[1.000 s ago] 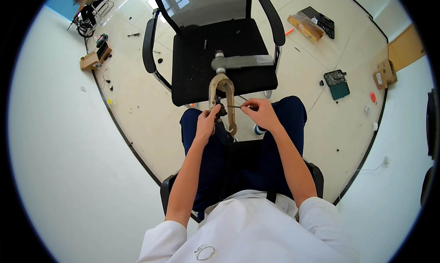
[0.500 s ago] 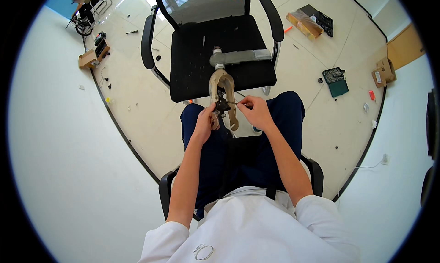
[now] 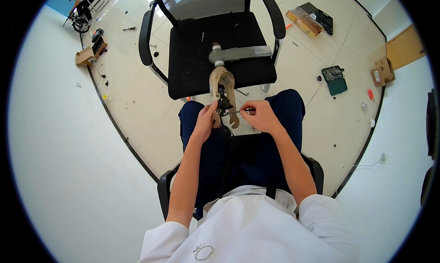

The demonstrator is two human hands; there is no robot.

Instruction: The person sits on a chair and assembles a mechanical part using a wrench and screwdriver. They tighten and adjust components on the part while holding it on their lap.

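A worn beige bicycle fork (image 3: 213, 82) lies with its steerer end on the black chair seat (image 3: 190, 77) and its two legs pointing toward me. Between the legs sits a dark mechanical part (image 3: 224, 102), possibly a brake caliper. My left hand (image 3: 205, 122) is closed around the lower left leg, its fingertips beside the dark part. My right hand (image 3: 262, 116) pinches a thin rod-like tool (image 3: 233, 112) with a dark end. The tool's tip reaches across the right leg to the dark part's lower end; the exact contact is too small to make out.
A grey strap-like piece (image 3: 247, 53) lies across the seat by the fork. On the floor at right are an open green case (image 3: 338, 85), a black tool case (image 3: 324, 22) and a cardboard box (image 3: 382, 71). Another person (image 3: 82, 4) is far left beside a wheel.
My right hand has moved slightly right and toward me, with the tool's tip now lower on the dark part. My left hand still holds the fork leg.
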